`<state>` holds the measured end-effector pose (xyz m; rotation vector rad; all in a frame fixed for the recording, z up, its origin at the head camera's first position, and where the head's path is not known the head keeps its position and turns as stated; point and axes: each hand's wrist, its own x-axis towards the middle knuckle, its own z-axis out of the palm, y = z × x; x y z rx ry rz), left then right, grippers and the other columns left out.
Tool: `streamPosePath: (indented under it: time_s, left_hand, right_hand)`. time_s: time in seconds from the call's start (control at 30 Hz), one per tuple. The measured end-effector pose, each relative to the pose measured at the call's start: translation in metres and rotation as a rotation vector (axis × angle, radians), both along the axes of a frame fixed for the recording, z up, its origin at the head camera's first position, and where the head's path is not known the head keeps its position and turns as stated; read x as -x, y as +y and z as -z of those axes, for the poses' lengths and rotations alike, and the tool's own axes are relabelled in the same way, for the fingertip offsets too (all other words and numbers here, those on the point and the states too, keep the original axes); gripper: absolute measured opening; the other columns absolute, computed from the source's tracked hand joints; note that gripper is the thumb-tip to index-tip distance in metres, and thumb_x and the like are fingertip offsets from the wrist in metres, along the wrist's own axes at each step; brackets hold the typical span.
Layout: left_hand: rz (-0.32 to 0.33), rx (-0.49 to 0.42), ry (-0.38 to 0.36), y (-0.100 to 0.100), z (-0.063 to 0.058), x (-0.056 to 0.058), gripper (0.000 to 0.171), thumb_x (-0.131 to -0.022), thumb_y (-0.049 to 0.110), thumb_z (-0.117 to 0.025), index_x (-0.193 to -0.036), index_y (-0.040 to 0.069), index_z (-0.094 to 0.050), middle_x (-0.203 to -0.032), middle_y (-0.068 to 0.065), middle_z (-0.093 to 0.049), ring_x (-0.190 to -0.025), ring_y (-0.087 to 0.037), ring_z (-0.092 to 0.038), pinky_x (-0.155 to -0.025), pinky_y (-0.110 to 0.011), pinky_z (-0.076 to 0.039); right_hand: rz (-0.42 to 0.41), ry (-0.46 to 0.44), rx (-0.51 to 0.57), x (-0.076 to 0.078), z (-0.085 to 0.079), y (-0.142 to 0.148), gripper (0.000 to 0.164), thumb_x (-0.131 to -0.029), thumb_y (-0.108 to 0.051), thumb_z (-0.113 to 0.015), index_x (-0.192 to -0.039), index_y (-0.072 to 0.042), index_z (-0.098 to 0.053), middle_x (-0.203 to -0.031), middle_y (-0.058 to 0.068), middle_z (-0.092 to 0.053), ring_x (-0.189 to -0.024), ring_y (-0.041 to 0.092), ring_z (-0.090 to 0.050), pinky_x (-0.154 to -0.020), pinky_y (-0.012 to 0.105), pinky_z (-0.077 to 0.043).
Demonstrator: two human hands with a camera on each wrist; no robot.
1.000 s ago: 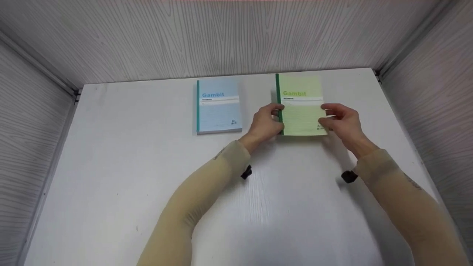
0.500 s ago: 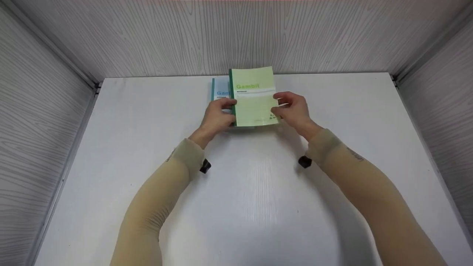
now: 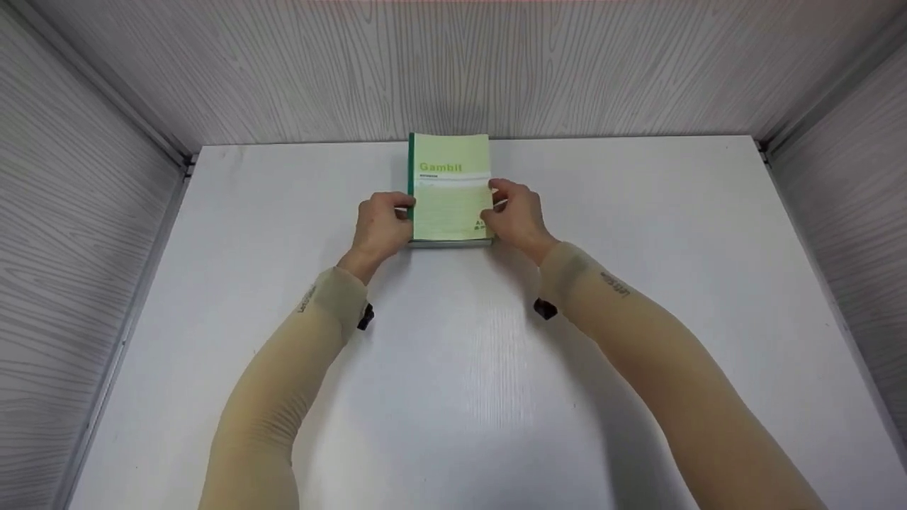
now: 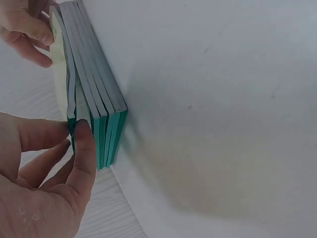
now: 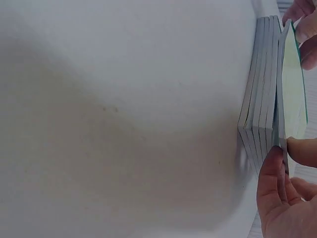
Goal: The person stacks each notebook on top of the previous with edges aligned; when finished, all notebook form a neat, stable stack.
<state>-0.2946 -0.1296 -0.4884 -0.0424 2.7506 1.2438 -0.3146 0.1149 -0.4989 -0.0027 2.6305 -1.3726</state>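
Note:
A light green "Gambit" notebook [image 3: 451, 202] with a dark green spine lies over a stack of several notebooks [image 4: 110, 139], which have teal and green spines. My left hand [image 3: 382, 224] pinches its spine edge between thumb and fingers. On the opposite edge my right hand [image 3: 519, 214] pinches it, one digit on the cover and others underneath. Both wrist views show a narrow gap between the green notebook [image 5: 292, 84] and the stack below, wider near the hands. In the head view the green cover hides the blue notebook beneath.
The stack stands near the back edge of a white table [image 3: 453, 368]. Behind it rises a wood-grain panel [image 3: 453, 71], with similar side panels at left [image 3: 64, 234] and right [image 3: 861, 184]. A small black device [image 3: 545, 309] sits under each sleeve cuff.
Both hands have carried the green notebook leftward from the right of the blue notebook to directly over it. The blue cover, visible earlier, is now covered.

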Motion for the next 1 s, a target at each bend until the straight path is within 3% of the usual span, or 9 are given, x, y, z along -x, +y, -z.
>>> streamPosePath:
  time_s: [0.17,0.27,0.33,0.43,0.53,0.63,0.83,1.0]
  left_hand:
    - [0.02,0.075,0.051,0.003,0.005,-0.001,0.045,-0.092,-0.009,-0.057,-0.135,0.0,-0.07,-0.126,-0.016,-0.072,-0.113,-0.025,-0.067,-0.098,-0.039,-0.056]
    - [0.029,0.104,0.073,0.003,0.006,-0.002,0.046,-0.091,-0.01,-0.056,-0.133,0.0,-0.072,-0.123,-0.017,-0.074,-0.114,-0.028,-0.068,-0.1,-0.042,-0.055]
    - [0.04,0.12,0.083,0.003,0.008,-0.002,0.046,-0.09,-0.011,-0.055,-0.131,-0.001,-0.073,-0.124,-0.018,-0.074,-0.116,-0.03,-0.069,-0.102,-0.043,-0.055]
    - [0.052,0.132,0.088,0.002,0.011,-0.003,0.046,-0.09,-0.012,-0.053,-0.131,-0.001,-0.073,-0.125,-0.019,-0.074,-0.12,-0.031,-0.069,-0.104,-0.044,-0.055]
    - [0.048,0.136,0.082,0.0,0.012,-0.004,0.045,-0.092,-0.011,-0.055,-0.131,-0.001,-0.073,-0.127,-0.018,-0.074,-0.121,-0.03,-0.068,-0.106,-0.044,-0.053]
    - [0.036,0.131,0.085,-0.002,0.013,-0.005,0.042,-0.094,-0.009,-0.057,-0.131,0.0,-0.073,-0.127,-0.017,-0.074,-0.12,-0.029,-0.067,-0.105,-0.043,-0.053]
    - [0.019,0.1,0.094,-0.003,0.016,-0.007,0.039,-0.096,-0.008,-0.058,-0.131,0.0,-0.073,-0.125,-0.017,-0.074,-0.118,-0.028,-0.068,-0.104,-0.043,-0.054]
    - [0.022,0.099,0.1,-0.007,0.018,-0.012,0.04,-0.099,-0.001,-0.057,-0.138,0.002,-0.069,-0.13,-0.017,-0.073,-0.118,-0.029,-0.07,-0.102,-0.044,-0.056]
  right_hand:
    - [-0.002,0.006,-0.094,0.002,0.0,-0.006,0.054,-0.098,-0.009,-0.068,-0.15,-0.003,-0.056,-0.126,0.012,-0.065,-0.11,0.02,-0.062,-0.096,0.035,-0.054]
    - [-0.014,0.021,-0.138,0.001,0.002,-0.008,0.029,-0.097,-0.008,-0.067,-0.125,-0.001,-0.068,-0.118,0.013,-0.064,-0.105,0.022,-0.058,-0.091,0.036,-0.053]
    - [-0.015,0.028,-0.151,0.0,0.004,-0.008,0.011,-0.097,-0.008,-0.068,-0.105,-0.001,-0.067,-0.113,0.013,-0.062,-0.101,0.023,-0.055,-0.087,0.036,-0.051]
    - [-0.008,0.022,-0.148,-0.001,0.007,-0.008,0.01,-0.098,-0.009,-0.068,-0.094,-0.004,-0.06,-0.11,0.012,-0.059,-0.098,0.022,-0.052,-0.083,0.035,-0.049]
    - [-0.005,0.026,-0.143,-0.002,0.008,-0.009,0.008,-0.098,-0.011,-0.068,-0.101,-0.004,-0.065,-0.111,0.012,-0.06,-0.1,0.022,-0.054,-0.086,0.035,-0.05]
    - [-0.006,0.025,-0.137,-0.002,0.009,-0.011,0.016,-0.099,-0.013,-0.067,-0.113,-0.004,-0.069,-0.113,0.012,-0.062,-0.102,0.022,-0.056,-0.09,0.036,-0.051]
    - [-0.019,0.058,-0.116,-0.003,0.012,-0.009,0.015,-0.099,-0.012,-0.067,-0.107,0.0,-0.067,-0.11,0.014,-0.064,-0.1,0.023,-0.056,-0.088,0.036,-0.05]
    - [-0.068,0.014,-0.053,-0.007,0.011,0.008,0.047,-0.102,-0.021,-0.064,-0.145,-0.002,-0.06,-0.125,0.013,-0.064,-0.113,0.023,-0.061,-0.097,0.037,-0.053]
